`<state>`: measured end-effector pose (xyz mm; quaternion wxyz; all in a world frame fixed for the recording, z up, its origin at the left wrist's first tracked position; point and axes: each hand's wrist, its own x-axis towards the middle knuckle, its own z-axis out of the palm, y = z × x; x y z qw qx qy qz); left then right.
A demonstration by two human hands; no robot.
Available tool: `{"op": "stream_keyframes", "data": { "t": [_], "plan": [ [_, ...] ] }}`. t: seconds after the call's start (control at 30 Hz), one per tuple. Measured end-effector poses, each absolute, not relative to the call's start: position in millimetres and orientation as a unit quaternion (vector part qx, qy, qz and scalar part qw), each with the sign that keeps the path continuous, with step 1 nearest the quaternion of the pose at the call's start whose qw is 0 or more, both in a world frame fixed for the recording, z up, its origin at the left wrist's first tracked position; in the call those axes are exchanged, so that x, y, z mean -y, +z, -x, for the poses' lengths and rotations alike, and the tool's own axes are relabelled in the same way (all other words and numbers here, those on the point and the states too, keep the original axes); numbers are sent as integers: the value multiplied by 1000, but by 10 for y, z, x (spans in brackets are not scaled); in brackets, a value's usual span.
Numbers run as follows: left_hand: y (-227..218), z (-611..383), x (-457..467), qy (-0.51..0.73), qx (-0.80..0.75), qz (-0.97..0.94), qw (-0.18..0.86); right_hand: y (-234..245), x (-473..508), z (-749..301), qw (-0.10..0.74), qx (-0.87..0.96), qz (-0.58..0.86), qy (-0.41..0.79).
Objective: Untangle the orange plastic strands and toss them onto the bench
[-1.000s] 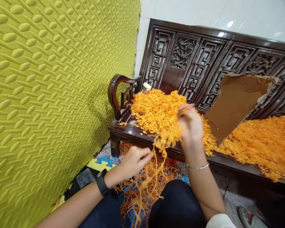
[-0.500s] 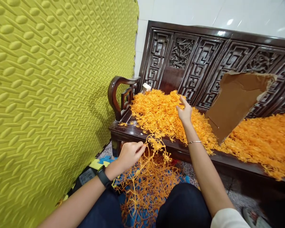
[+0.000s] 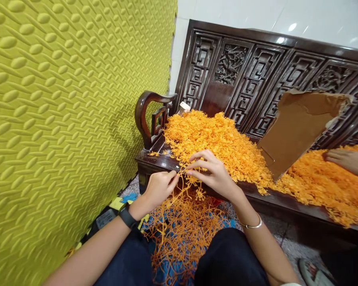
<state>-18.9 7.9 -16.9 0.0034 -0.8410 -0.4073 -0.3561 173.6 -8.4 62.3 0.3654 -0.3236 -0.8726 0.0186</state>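
My left hand (image 3: 160, 186), with a dark watch on its wrist, pinches a thin, branching orange plastic sprue (image 3: 183, 184) in front of the bench edge. Small orange plastic pieces (image 3: 199, 194) hang from the sprue in a cluster. My right hand (image 3: 211, 172) has come to the top of this cluster, its thumb and forefinger tips close together on a piece and its other fingers spread. Exactly what lies between those tips is partly hidden. Below both hands, a heap of bare orange sprues (image 3: 187, 234) lies on a blue surface between my knees.
A large pile of orange pieces (image 3: 214, 139) covers the dark wooden bench (image 3: 155, 161). A torn cardboard sheet (image 3: 298, 123) divides it from another pile (image 3: 322, 186), where another person's hand (image 3: 347, 159) rests. A yellow foam mat (image 3: 77, 119) stands upright at left.
My right hand has moved from above the orange pile down and left to the sprue in my left hand. Another person's hand has appeared at the right.
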Motion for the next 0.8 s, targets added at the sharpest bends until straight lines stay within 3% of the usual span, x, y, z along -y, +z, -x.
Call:
{"op": "stream_keyframes", "data": {
  "t": [0.1, 0.23, 0.4, 0.6, 0.8],
  "plan": [
    [-168, 200, -82, -365, 420, 831, 5, 563, 33, -1775, 366, 860, 350, -67],
    [-176, 188, -89, -369, 419, 830, 17, 478, -23, -1743, 282, 869, 381, -143],
    [-181, 181, -94, -370, 415, 831, 19, 397, -73, -1677, 245, 870, 388, -180],
    [-203, 182, -101, -364, 415, 834, -1, 284, -171, -1691, 278, 875, 387, -82],
    [-197, 215, -124, -351, 438, 826, -53, 385, -142, -1746, 414, 800, 383, 205]
  ]
}}
